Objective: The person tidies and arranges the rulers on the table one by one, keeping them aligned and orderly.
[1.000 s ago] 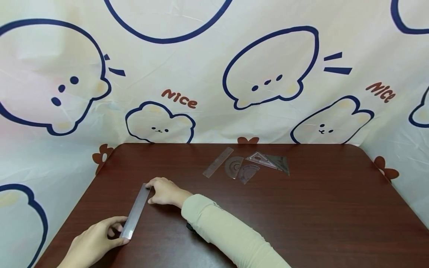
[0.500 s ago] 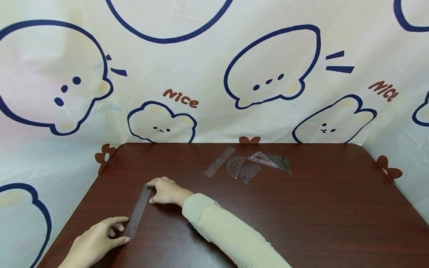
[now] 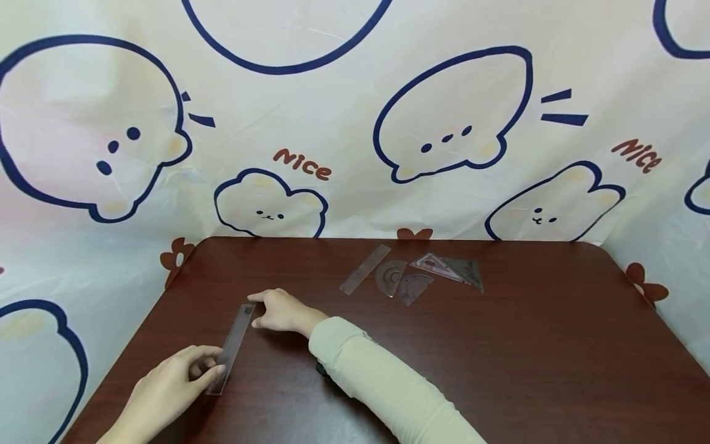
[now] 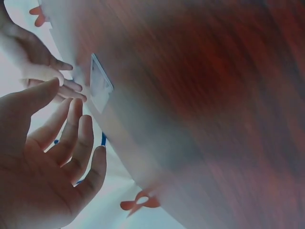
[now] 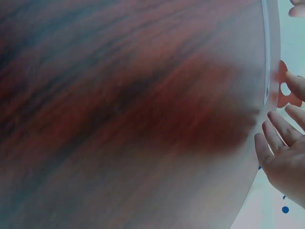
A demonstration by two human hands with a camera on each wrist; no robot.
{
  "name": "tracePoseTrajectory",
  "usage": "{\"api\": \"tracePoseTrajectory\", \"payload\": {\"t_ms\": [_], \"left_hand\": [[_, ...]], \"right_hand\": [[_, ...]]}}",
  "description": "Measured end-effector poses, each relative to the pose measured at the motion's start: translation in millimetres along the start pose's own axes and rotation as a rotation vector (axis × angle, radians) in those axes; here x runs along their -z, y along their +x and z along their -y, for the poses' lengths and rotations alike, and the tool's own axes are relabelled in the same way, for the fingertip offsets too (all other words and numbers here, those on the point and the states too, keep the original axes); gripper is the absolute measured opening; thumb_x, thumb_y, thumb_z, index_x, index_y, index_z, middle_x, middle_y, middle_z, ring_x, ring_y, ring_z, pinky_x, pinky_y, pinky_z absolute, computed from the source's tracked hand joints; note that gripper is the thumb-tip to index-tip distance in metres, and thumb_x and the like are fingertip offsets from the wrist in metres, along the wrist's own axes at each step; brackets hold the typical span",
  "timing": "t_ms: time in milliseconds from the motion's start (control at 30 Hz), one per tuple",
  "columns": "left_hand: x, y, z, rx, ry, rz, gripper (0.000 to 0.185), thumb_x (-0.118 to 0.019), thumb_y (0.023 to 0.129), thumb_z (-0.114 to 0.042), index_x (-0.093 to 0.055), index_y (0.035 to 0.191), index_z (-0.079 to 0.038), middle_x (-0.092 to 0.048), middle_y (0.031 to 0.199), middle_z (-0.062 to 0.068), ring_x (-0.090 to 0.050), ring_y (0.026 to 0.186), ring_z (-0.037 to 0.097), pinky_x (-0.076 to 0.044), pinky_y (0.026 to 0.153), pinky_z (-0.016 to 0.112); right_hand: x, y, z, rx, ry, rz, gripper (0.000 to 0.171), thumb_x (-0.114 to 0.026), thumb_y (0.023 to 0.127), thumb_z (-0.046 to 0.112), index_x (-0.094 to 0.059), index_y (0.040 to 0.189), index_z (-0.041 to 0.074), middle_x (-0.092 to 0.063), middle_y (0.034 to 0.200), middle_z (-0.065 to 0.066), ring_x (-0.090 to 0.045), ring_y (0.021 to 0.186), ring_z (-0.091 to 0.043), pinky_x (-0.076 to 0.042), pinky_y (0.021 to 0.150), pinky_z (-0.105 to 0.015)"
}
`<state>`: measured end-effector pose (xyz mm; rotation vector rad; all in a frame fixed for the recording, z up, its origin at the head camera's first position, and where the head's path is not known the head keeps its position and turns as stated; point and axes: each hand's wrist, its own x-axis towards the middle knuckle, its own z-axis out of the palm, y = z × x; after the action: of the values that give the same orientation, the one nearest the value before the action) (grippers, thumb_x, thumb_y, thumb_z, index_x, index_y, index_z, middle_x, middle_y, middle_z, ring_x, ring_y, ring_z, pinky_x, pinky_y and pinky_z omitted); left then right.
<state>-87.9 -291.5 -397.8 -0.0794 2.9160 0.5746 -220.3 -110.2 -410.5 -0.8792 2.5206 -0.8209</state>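
Note:
A clear plastic ruler (image 3: 233,345) lies flat on the dark wooden table (image 3: 499,357), running from near left to farther right. My left hand (image 3: 208,365) rests at its near end, thumb and fingertips touching it. In the left wrist view the left hand's fingers (image 4: 71,138) are straight and spread beside the ruler's end (image 4: 100,83). My right hand (image 3: 261,308), in a cream sleeve, touches the ruler's far end with its fingertips. The right wrist view shows the right hand's fingers (image 5: 279,143) extended next to the ruler's edge (image 5: 272,52).
At the table's far middle lie a shorter clear ruler (image 3: 365,269), two protractors (image 3: 389,276) (image 3: 413,287) and two set squares (image 3: 438,265) (image 3: 467,272). A cartoon-printed cloth (image 3: 333,123) hangs behind and drapes round the table's edges.
The ruler no longer glares and has settled flat on the table. My left hand has slid a little forward over its near end; the right hand's fingertips stay at the far end.

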Motion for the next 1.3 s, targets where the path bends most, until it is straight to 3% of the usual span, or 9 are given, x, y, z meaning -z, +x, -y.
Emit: {"api": "tracePoseTrajectory", "payload": {"t_ms": [167, 433, 567, 800, 1000, 1300], "left_hand": [[-1.9, 1.8, -9.6, -0.063, -0.003, -0.053, 0.033, -0.071, 0.092, -0.034, -0.070, 0.119, -0.015, -0.066, 0.097, -0.007, -0.061, 0.087, 0.013, -0.049, 0.065, 0.042], [-5.0, 9.8, -20.6, -0.095, -0.024, -0.096, 0.027, -0.071, 0.092, -0.034, -0.071, 0.115, -0.019, -0.066, 0.097, -0.009, -0.064, 0.085, 0.012, -0.050, 0.066, 0.045], [-7.3, 14.5, -26.8, -0.097, -0.036, -0.100, 0.025, -0.071, 0.092, -0.033, -0.071, 0.115, -0.022, -0.065, 0.093, -0.010, -0.062, 0.079, 0.010, -0.048, 0.063, 0.044], [-15.3, 18.1, -42.0, -0.124, -0.045, -0.126, 0.021, -0.072, 0.092, -0.030, -0.072, 0.111, -0.024, -0.065, 0.098, -0.009, -0.060, 0.085, 0.011, -0.047, 0.065, 0.039], [-17.9, 25.9, -52.3, -0.149, -0.061, -0.141, 0.019, -0.072, 0.092, -0.027, -0.072, 0.110, -0.023, -0.064, 0.090, -0.010, -0.058, 0.078, 0.008, -0.045, 0.063, 0.036], [-16.9, 31.9, -65.8, -0.181, -0.055, -0.140, 0.020, -0.072, 0.092, -0.029, -0.072, 0.111, -0.025, -0.065, 0.091, -0.009, -0.060, 0.082, 0.011, -0.047, 0.067, 0.041]], "right_hand": [[6.9, -2.4, -7.5, -0.003, 0.074, -0.017, 0.055, -0.070, 0.094, 0.021, -0.051, 0.146, 0.017, -0.054, 0.142, 0.006, -0.044, 0.134, -0.007, -0.037, 0.104, -0.022], [20.4, -7.9, -10.8, -0.008, 0.263, -0.052, 0.051, -0.068, 0.095, 0.014, -0.054, 0.143, 0.012, -0.059, 0.136, -0.004, -0.053, 0.126, -0.015, -0.044, 0.098, -0.027], [24.9, -13.1, -13.6, -0.001, 0.273, -0.068, 0.048, -0.067, 0.096, 0.014, -0.055, 0.142, 0.011, -0.061, 0.134, -0.005, -0.055, 0.124, -0.018, -0.045, 0.098, -0.029], [35.5, -24.9, -26.0, 0.001, 0.277, -0.087, 0.046, -0.066, 0.096, 0.012, -0.056, 0.141, 0.009, -0.061, 0.133, -0.009, -0.056, 0.122, -0.020, -0.045, 0.099, -0.034], [48.7, -29.2, -39.7, -0.002, 0.285, -0.117, 0.044, -0.066, 0.096, 0.012, -0.057, 0.139, 0.007, -0.061, 0.132, -0.011, -0.057, 0.121, -0.023, -0.046, 0.099, -0.036], [61.8, -38.1, -60.0, -0.010, 0.292, -0.164, 0.039, -0.064, 0.097, 0.007, -0.059, 0.136, 0.004, -0.061, 0.132, -0.014, -0.055, 0.123, -0.025, -0.043, 0.102, -0.040]]}}
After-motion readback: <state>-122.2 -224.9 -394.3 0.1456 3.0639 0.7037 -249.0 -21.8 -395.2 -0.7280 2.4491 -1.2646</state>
